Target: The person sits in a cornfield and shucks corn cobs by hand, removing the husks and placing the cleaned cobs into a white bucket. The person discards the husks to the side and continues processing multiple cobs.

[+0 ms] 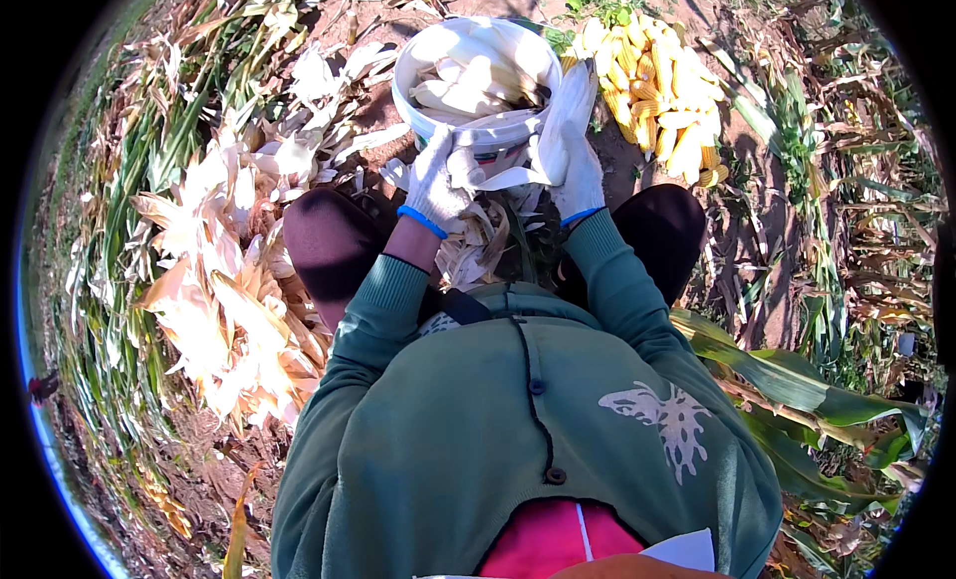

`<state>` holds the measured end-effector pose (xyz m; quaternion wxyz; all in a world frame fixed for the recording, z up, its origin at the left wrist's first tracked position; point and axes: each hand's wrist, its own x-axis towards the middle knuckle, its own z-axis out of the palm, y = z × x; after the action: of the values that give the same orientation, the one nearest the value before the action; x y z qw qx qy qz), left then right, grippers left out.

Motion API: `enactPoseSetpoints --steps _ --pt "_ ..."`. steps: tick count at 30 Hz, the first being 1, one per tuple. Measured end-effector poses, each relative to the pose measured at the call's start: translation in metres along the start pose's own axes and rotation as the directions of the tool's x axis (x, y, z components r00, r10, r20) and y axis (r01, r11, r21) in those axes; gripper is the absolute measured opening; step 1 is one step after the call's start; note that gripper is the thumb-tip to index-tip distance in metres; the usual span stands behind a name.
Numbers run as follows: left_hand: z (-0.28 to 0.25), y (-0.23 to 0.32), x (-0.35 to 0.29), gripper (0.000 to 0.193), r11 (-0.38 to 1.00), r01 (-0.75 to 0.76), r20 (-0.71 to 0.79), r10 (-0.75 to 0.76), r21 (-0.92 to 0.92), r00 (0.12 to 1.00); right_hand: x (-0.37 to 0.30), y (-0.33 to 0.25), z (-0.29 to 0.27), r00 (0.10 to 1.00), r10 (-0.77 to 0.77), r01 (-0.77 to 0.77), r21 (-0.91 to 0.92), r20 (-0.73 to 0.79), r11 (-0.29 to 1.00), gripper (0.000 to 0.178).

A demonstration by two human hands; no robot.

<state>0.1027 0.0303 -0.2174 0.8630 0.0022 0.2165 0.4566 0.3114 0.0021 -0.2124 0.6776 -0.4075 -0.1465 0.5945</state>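
Note:
My left hand, in a white knit glove with a blue cuff, is closed on a pale strip of corn husk. The strip stretches across to my right hand, gloved the same way. My right fingers are wrapped round an ear of corn in its pale husk, its tip pointing up and away. Just beyond both hands stands a white bucket holding several ears in pale husks. Glove and husk are close in colour, so the left fingertips are hard to make out.
Peeled yellow corn cobs lie heaped on the soil right of the bucket. A big pile of loose dry husks covers the ground at left. Cut stalks and green leaves lie at right. My knees flank my hands.

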Motion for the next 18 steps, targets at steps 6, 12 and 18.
enactPoseSetpoints --steps 6,12,18 --pt "-0.012 -0.016 0.002 0.040 0.830 -0.084 -0.227 0.247 0.552 0.942 0.033 -0.044 -0.020 0.957 -0.202 0.232 0.129 -0.206 0.964 0.052" --pt "0.002 -0.017 0.012 0.047 0.803 -0.246 -0.080 0.341 0.543 0.937 0.017 -0.023 -0.014 0.971 0.161 -0.165 0.008 0.179 0.986 0.050" --pt "0.006 -0.011 0.017 0.059 0.784 -0.322 0.073 0.336 0.531 0.939 -0.028 0.016 0.003 0.867 0.408 -0.323 -0.300 0.287 0.898 0.058"
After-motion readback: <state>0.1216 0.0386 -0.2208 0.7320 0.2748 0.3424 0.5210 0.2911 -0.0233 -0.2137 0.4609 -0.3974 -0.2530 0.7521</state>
